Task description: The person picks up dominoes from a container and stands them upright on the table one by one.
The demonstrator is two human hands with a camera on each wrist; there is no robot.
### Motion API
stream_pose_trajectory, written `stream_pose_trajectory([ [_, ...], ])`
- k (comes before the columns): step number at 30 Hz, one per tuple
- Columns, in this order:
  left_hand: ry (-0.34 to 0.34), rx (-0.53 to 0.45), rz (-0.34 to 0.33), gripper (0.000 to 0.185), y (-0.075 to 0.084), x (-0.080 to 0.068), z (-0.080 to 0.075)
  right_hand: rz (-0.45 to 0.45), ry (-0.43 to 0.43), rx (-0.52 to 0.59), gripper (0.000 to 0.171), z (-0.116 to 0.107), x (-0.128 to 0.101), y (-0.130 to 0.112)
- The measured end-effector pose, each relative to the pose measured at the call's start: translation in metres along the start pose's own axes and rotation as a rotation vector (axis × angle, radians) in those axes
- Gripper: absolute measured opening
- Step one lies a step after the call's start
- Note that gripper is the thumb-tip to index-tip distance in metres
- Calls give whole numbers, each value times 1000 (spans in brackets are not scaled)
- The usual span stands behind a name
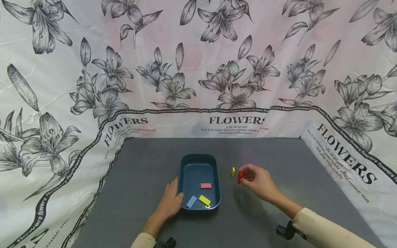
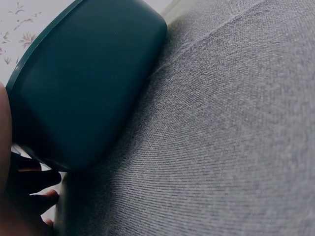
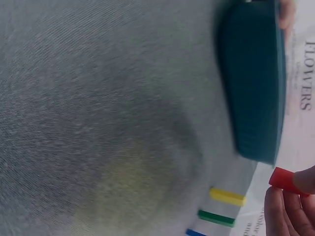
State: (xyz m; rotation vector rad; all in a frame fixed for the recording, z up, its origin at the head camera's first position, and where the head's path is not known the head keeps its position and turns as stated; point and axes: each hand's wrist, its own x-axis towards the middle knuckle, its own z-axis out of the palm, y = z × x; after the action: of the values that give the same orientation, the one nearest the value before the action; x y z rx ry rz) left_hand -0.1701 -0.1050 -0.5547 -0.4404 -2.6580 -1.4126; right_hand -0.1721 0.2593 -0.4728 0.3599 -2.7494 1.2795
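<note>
Small red rectangular block (image 1: 240, 177) pinched on edge between thumb and fingers (image 3: 281, 209) of the right hand (image 1: 258, 181), above the grey cloth surface (image 1: 139, 172), right of the dark teal plastic tray (image 1: 183, 172). Left hand (image 1: 171, 202) with relaxed fingers resting against the tray's near-left wall. Block judged light, stiff and smooth, best pinched across its flat faces.

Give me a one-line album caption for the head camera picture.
Right hand pinches a red block beside a yellow block; left hand touches the blue tray.
</note>
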Motion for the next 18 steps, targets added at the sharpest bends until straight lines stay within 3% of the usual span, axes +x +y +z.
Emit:
stream_pose_trajectory([
  [4, -13, 22, -26, 70, 6, -1, -3, -32, 12, -12, 25, 8, 0, 9],
  [11, 51, -15, 22, 70, -13, 1, 7, -38, 10, -18, 24, 22, 4, 22],
  [18, 33, -22, 31, 71, -14, 1, 6, -18, 2, -43, 23, 33, 7, 34],
])
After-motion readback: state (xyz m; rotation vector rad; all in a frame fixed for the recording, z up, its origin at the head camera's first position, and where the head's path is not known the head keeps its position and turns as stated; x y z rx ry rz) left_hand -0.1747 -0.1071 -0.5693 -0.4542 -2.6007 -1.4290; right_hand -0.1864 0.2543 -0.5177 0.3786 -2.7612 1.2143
